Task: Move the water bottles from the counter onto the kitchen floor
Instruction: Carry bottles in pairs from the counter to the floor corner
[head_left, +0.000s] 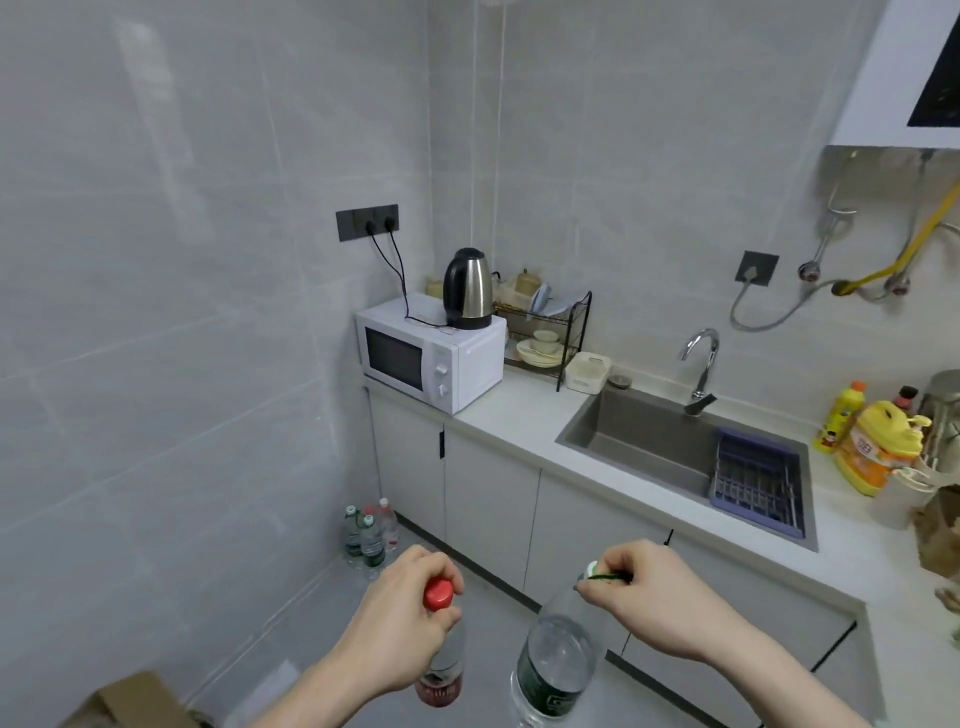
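Observation:
My left hand (402, 618) grips the neck of a clear bottle with a red cap and red label (440, 670), hanging upright above the floor. My right hand (644, 587) pinches the top of a clear bottle with a green label (553, 665), also hanging over the floor. Both are held in front of the lower cabinets. Several water bottles (370, 535), some with green labels and some with red ones, stand together on the grey kitchen floor (483, 613) in the far corner by the wall. The white counter (519, 415) runs along the right.
A white microwave (431, 353) with a kettle (467, 288) on top stands at the counter's far end, beside a dish rack (545, 332). The sink (670, 441) holds a purple rack (756, 480). Yellow detergent bottles (872, 447) stand at right. A cardboard box (135, 701) lies on the floor at left.

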